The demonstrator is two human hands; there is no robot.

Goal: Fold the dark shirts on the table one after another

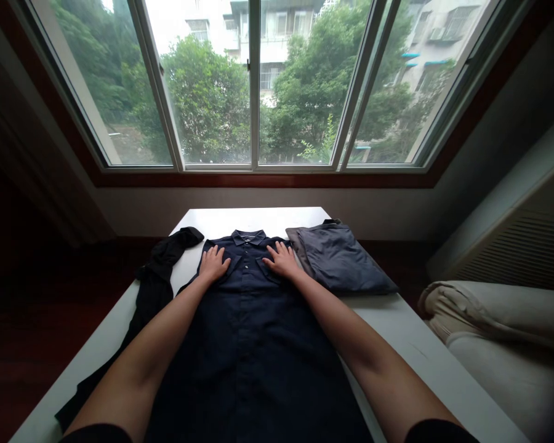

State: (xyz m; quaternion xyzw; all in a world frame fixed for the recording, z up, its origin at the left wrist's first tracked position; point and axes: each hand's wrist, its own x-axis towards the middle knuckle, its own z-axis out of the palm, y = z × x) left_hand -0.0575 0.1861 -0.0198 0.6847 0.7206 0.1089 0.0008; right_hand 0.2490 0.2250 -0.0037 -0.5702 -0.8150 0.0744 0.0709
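A dark navy button-up shirt point(253, 344) lies face up along the white table point(253, 216), its collar toward the window. My left hand point(213, 264) rests flat on the shirt's left chest area as I see it, fingers spread. On the opposite side of the chest, near the shoulder, my right hand point(281, 259) also lies flat with its fingers apart. Neither hand grips the cloth. The shirt's lower end runs out of view at the bottom, and its sleeves are partly hidden by my forearms.
Folded dark grey clothes point(346, 255) are stacked at the table's right edge. A crumpled black garment point(159, 271) stretches along the left edge, partly behind my left arm. Beige cushions or bedding point(503, 326) stand to the right. A wide window point(256, 167) is beyond the table.
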